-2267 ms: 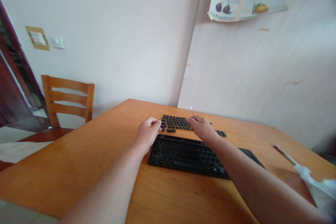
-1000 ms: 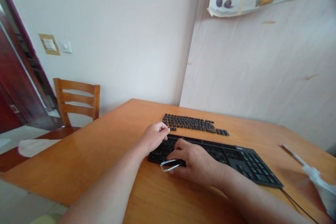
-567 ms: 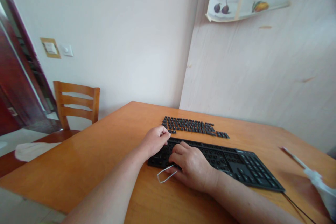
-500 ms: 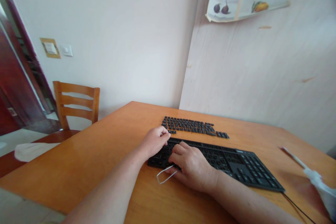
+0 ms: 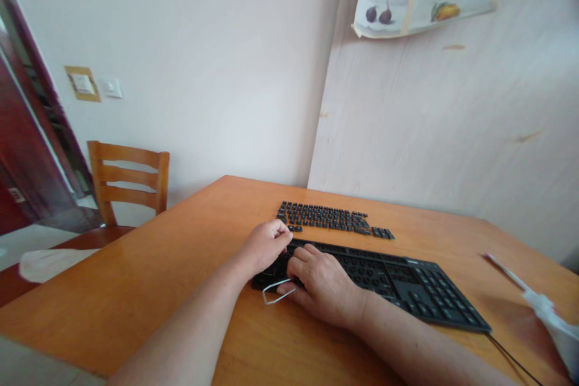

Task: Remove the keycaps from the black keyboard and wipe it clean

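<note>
A black keyboard [image 5: 409, 298] lies slantwise on the wooden table, with many keycaps off its main block; the number pad at its right still has keys. Above its left end, my left hand [image 5: 266, 246] is closed, thumb and fingers pinched together; what they hold, if anything, is hidden. My right hand [image 5: 321, 283] rests over the keyboard's left part, fingers curled around a thin wire keycap puller [image 5: 277, 284]. The puller's bent loop sticks out to the left past the near edge. Behind the keyboard, loose black keycaps [image 5: 323, 218] lie in rows.
A white stick-like object with a wrapped end [image 5: 538, 301] lies at the table's right. The keyboard cable [image 5: 511, 356] trails off the near right corner. A wooden chair [image 5: 129, 178] stands left of the table [image 5: 181, 253]; the wall rises behind.
My right hand has shifted slightly left and up, and the wire loop has turned flatter with it. My left hand stays nearly still. The view has moved slightly.
</note>
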`<act>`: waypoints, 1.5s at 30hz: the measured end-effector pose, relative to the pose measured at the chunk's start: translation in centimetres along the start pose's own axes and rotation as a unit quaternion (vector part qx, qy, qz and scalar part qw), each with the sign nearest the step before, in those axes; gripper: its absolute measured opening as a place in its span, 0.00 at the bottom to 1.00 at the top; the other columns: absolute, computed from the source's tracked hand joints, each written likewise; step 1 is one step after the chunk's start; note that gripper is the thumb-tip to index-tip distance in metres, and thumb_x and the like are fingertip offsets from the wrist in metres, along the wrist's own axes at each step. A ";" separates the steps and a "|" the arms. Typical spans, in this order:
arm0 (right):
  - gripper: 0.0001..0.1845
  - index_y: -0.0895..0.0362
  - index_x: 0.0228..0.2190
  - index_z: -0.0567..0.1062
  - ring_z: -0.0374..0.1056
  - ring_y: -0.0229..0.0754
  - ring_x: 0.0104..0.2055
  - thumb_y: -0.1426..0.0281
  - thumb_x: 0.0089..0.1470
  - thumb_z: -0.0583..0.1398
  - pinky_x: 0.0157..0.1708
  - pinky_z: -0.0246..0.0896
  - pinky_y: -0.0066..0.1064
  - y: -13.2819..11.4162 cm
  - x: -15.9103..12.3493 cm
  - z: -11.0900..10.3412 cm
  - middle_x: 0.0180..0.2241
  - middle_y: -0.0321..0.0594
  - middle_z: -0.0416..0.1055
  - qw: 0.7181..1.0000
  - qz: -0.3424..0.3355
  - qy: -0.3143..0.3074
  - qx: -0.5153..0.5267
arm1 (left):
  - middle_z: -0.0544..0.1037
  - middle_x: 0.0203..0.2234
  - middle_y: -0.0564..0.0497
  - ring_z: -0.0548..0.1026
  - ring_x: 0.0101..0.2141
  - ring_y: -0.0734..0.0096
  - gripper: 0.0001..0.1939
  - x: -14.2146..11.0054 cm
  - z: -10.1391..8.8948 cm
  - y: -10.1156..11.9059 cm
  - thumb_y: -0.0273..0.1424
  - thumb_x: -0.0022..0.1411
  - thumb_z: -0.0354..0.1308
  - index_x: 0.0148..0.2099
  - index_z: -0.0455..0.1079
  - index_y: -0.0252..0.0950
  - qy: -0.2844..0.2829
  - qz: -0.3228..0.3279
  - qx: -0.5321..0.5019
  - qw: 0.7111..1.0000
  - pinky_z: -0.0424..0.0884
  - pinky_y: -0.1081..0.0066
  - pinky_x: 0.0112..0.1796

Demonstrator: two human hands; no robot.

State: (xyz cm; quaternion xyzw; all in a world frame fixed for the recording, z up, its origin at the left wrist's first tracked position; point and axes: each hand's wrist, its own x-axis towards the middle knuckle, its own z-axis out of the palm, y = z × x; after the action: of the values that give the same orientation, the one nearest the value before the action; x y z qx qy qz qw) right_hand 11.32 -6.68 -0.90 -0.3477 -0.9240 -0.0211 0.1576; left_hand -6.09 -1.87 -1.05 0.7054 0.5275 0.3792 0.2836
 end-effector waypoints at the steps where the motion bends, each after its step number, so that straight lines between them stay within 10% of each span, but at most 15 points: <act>1: 0.16 0.55 0.31 0.69 0.61 0.42 0.38 0.56 0.62 0.53 0.34 0.54 0.32 0.0 0.0 0.1 0.34 0.39 0.68 1.000 0.002 0.002 0.001 | 0.76 0.22 0.53 0.74 0.27 0.68 0.10 0.0 0.0 0.0 0.38 0.58 0.53 0.32 0.70 0.37 0.000 0.000 0.000 1.000 0.64 0.71 0.30; 45: 0.14 0.57 0.27 0.69 0.62 0.36 0.27 0.62 0.61 0.54 0.28 0.53 0.26 3.2 -0.3 -1.3 0.24 0.34 0.68 0.967 0.162 0.093 0.170 | 0.76 0.23 0.52 0.73 0.27 0.68 0.13 0.0 0.2 -0.3 0.40 0.58 0.53 0.33 0.71 0.37 -0.028 0.013 -0.011 0.999 0.64 0.72 0.29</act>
State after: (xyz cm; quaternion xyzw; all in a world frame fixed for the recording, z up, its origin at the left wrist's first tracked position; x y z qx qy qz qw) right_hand 13.97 -4.65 -0.02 -0.4575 -0.8266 0.1303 0.3009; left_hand -6.07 -1.81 -1.47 0.7196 0.5056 0.3686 0.3010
